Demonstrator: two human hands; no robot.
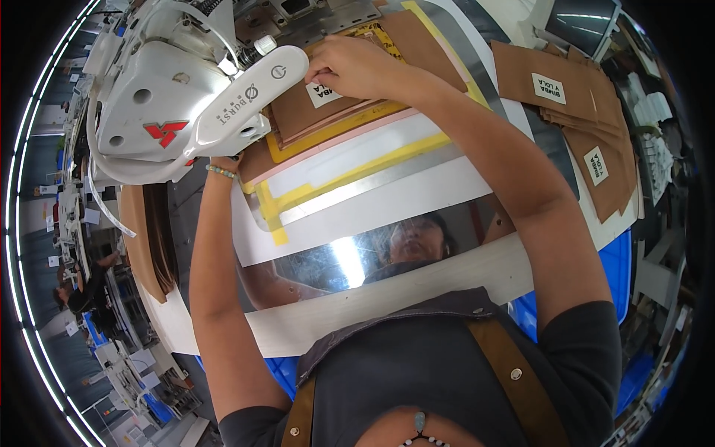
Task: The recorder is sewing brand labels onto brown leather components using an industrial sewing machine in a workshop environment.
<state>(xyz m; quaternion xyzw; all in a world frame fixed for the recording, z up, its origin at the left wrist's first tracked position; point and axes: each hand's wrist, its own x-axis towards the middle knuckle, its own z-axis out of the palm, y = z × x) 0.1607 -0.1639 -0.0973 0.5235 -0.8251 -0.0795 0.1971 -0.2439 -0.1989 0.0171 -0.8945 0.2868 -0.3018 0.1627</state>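
My right hand [350, 68] is over a brown panel [294, 115] with a white printed label [322, 93], close to the white sewing machine head [160, 104]. Its fingers are curled and pressed together near the label; what they hold, if anything, is too small to make out. A yellow-edged frame [335, 128] surrounds the panel, set in a flat template with pink and yellow tape strips [357, 170]. My left hand [229, 161] reaches under the machine head at the template's left side. Only its wrist edge, below a beaded bracelet, shows; its fingers are hidden.
Brown labelled pieces [596, 123] lie stacked on the right, before a dark screen [582, 24]. More brown panels [145, 242] stand at left. A shiny metal plate [357, 257] fronts the template. A white cable [112, 205] hangs from the machine. Someone [89, 287] is far left.
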